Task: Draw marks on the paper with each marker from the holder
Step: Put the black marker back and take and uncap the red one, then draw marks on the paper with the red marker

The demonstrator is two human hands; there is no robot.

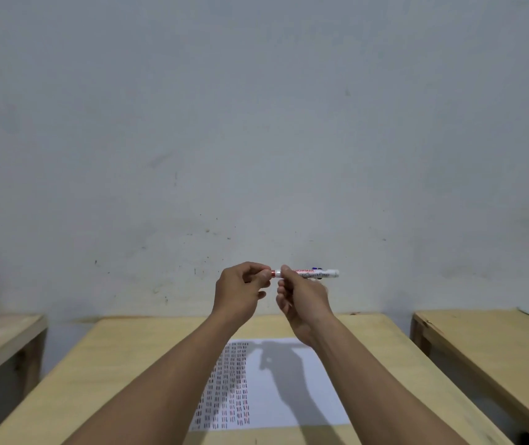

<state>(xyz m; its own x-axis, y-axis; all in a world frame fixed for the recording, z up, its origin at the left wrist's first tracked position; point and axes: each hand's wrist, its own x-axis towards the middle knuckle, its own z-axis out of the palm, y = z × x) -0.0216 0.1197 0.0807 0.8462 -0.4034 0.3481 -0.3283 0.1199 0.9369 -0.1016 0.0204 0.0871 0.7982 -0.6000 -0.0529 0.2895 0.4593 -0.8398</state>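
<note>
A white marker (312,273) with red lettering, too blurred to read surely, is held level above the counter (122,364). Right hand (303,298) fingers clamp its barrel; left hand (240,292) fingers pinch its red end. Below lies the paper (285,396), rows of marks on its left.

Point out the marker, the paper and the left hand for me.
marker (324,273): head view, on the white barrel right of the hands.
paper (317,409): head view, on its blank right part.
left hand (240,292): head view, on the back of the hand.
</note>
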